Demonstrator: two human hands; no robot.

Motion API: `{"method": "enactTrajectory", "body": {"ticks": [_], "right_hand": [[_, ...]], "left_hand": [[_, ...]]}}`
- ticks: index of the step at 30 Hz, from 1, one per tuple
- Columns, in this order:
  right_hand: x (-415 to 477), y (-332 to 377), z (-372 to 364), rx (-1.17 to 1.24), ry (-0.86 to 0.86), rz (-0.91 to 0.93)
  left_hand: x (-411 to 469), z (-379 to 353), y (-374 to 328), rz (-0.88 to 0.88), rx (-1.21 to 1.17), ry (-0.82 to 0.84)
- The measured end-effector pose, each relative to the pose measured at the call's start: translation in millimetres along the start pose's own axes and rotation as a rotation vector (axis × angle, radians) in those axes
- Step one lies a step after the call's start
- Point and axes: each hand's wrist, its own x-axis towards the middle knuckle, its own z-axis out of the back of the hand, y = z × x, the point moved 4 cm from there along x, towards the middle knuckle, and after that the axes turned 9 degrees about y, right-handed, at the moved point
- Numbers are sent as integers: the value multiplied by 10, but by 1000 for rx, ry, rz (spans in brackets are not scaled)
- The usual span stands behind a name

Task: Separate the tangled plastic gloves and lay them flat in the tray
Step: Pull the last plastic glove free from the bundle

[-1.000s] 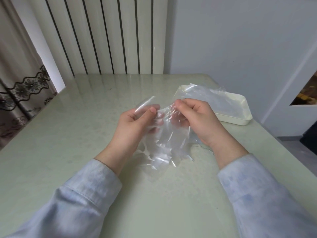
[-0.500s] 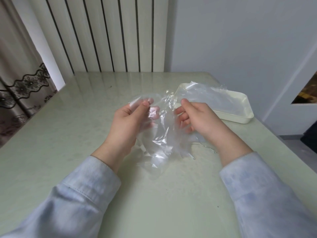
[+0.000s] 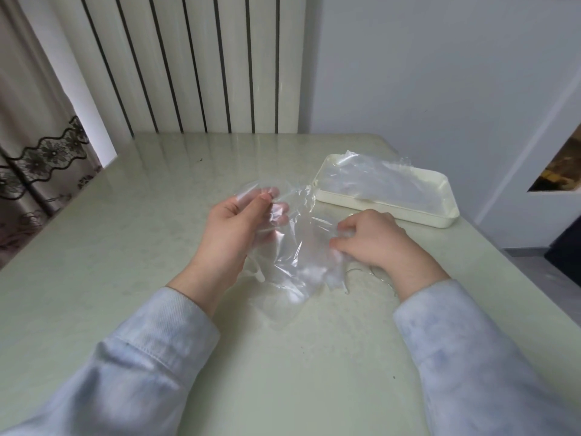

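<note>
- A pale green, glossy counter (image 3: 151,221) fills most of the view. It is faintly speckled and mirrors the striped panel behind it.
- Over the middle of the counter, a clump of clear plastic gloves (image 3: 295,256) hangs between two hands. Its crumpled lower end rests on the surface.
- The left hand (image 3: 235,228) is raised. Its fingers (image 3: 280,208) and thumb pinch the top edge of the film.
- The right hand (image 3: 374,240) sits lower, knuckles up. Its fingers are curled tight on the right side of the same clump.
- Both arms wear pale blue sleeves (image 3: 151,357).
- A cream rectangular tray (image 3: 437,220) lies on the counter's far right, just beyond the right hand.
- One clear glove (image 3: 377,180) is spread out inside the tray, with its wrinkled far edge standing above the rim.
- Behind the counter stands a white ribbed panel (image 3: 195,58) with dark vertical slits.
- To the left hangs a beige curtain (image 3: 34,146) with a dark floral lace band.
- To the right is a plain pale grey wall (image 3: 440,73).
</note>
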Motion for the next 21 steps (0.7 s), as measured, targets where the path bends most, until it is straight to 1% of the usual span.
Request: {"method": "enactTrajectory", "body": {"ticks": [1, 3, 5, 7, 9, 12, 15, 17, 19, 21], "right_hand": [[8, 2, -20, 3, 3, 5], [34, 14, -11, -2, -69, 32], [67, 28, 18, 0, -162, 132], [85, 62, 59, 105, -262, 288], [37, 97, 109, 284, -305, 364], [38, 95, 115, 545, -216, 298], [33, 38, 129, 665, -219, 197], [59, -33, 121, 696, -224, 119], [72, -86, 94, 677, -227, 32], [87, -118, 89, 693, -249, -7]], "left_hand": [[-2, 0, 1, 4, 5, -1], [-6, -2, -4, 9, 6, -5], [-11, -6, -16, 8, 6, -11], [-17, -6, -28, 15, 11, -23], [-16, -8, -27, 23, 13, -26], [-2, 1, -24, 30, 19, -26], [13, 6, -8, 39, 29, -27], [14, 6, -2, 38, 33, -27], [12, 2, 4, 39, 38, -27], [8, -1, 4, 42, 36, -27]]}}
